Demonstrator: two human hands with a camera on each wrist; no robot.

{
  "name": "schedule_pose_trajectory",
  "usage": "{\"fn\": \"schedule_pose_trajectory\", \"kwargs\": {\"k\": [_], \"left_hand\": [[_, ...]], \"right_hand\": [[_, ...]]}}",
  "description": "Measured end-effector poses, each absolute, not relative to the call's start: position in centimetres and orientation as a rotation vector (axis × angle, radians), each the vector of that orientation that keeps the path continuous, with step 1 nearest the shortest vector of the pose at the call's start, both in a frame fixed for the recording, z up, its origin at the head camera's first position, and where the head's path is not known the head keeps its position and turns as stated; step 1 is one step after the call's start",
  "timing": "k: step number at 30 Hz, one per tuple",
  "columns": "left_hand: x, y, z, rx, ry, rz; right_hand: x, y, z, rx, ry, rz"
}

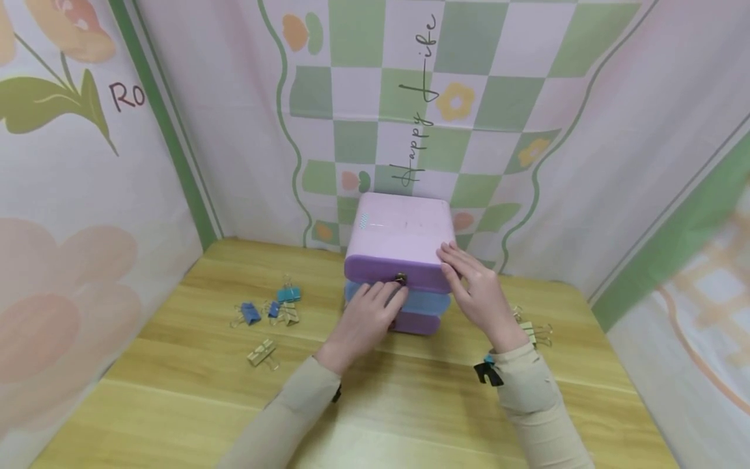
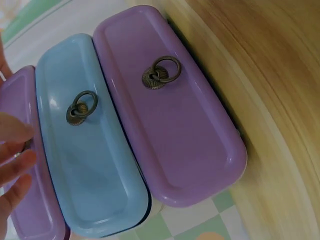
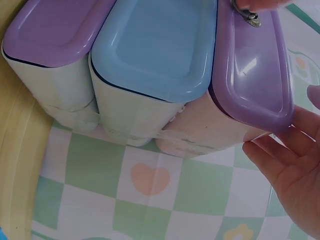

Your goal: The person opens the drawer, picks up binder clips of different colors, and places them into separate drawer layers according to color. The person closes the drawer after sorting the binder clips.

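Note:
A small chest of drawers with a pink top (image 1: 404,225) stands at the back of the table. Its drawer fronts run purple (image 1: 375,270), blue (image 1: 424,303) and purple (image 2: 170,130) from top to bottom, with bronze ring pulls. At the top drawer's ring pull (image 1: 401,278) is my left hand (image 1: 369,319), its curled fingers pinching the ring, partly hidden by the fingers. My right hand (image 1: 477,293) rests on the chest's upper right corner. In the right wrist view, its extended fingers touch the side wall beside the top drawer.
Left of the chest lie several binder clips: a teal one (image 1: 289,294), blue ones (image 1: 250,312) and a yellow one (image 1: 261,352) among them. More yellow clips (image 1: 529,332) lie behind the right wrist. A patterned cloth (image 1: 410,98) hangs directly behind the chest.

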State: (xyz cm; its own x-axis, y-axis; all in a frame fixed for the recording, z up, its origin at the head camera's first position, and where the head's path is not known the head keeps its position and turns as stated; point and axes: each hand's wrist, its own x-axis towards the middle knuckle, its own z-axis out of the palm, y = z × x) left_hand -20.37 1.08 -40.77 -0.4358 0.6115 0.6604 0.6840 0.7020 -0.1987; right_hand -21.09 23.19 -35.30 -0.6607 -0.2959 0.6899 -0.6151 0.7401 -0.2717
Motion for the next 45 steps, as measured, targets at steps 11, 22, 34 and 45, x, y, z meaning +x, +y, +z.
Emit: {"fn": "schedule_pose_trajectory", "kwargs": {"k": [11,22,34,45], "left_hand": [[-20.9,2.3,-40.7,-0.814,-2.029,-0.2],[-20.3,3.0,-40.0,-0.746,-2.032,-0.277],[-20.0,3.1,-40.2,-0.739,-2.034,-0.229],[-19.1,2.7,-40.2,-0.749,-2.035,-0.216]], "right_hand": [[-21.0,23.2,-35.2,0.696,-2.293,0.637],[-20.9,23.2,-35.1,0.7,-2.312,0.664],[-21.1,23.2,-34.9,0.692,-2.326,0.703],[-21.1,23.2,-34.5,0.672,-2.343,0.723]]}}
